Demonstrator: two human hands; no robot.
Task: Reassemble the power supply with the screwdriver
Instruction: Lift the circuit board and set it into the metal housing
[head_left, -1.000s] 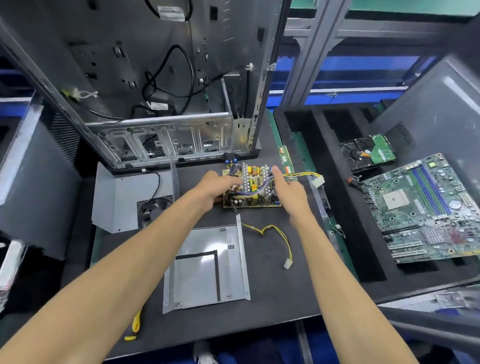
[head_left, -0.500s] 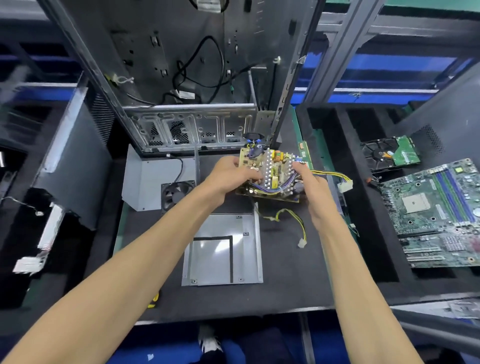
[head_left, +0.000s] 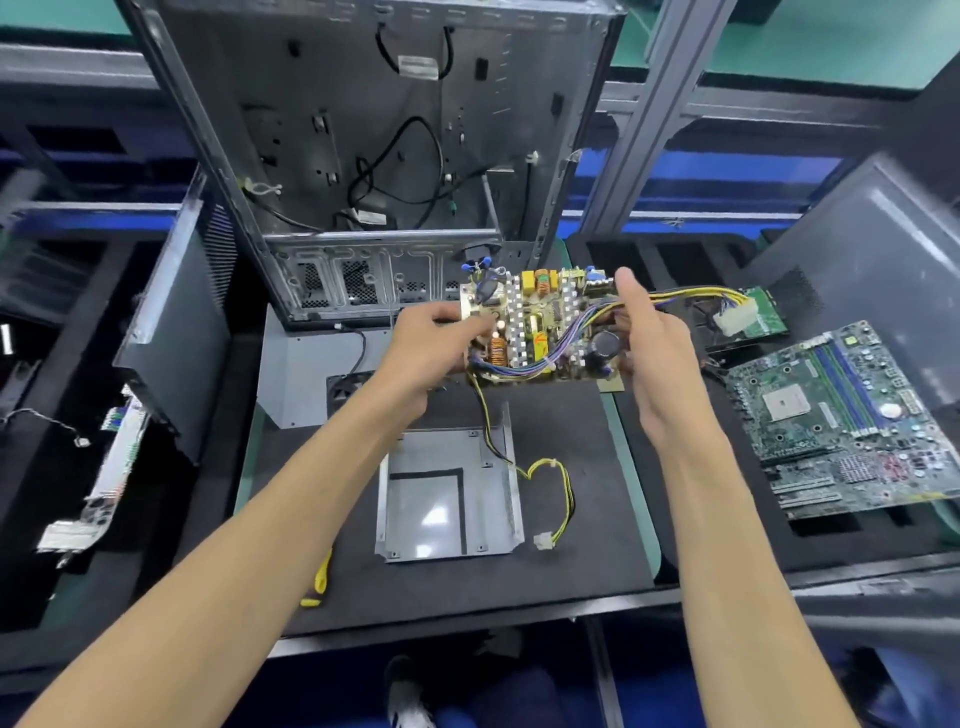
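Note:
The power supply circuit board (head_left: 540, 332), crowded with coils, heatsinks and bundled wires, is held in the air above the black mat. My left hand (head_left: 431, 348) grips its left edge and my right hand (head_left: 654, 353) grips its right edge, thumb on top. A yellow-black cable hangs from the board down to a white connector (head_left: 543, 541) on the mat. The grey metal power supply cover plate (head_left: 447, 493) lies flat below the board. The other grey housing half with its fan (head_left: 311, 379) sits to the left. A yellow-handled screwdriver (head_left: 321, 577) lies near the mat's front edge, partly behind my left forearm.
An open computer case (head_left: 395, 156) stands upright behind the board. A motherboard (head_left: 852, 415) and a hard drive (head_left: 763, 312) lie in the foam tray on the right. A dark side panel (head_left: 176, 322) and a strip-shaped part (head_left: 114, 467) sit on the left.
Both hands have lifted the circuit board off the mat and brought it up and closer. Its cable now trails down across the cover plate.

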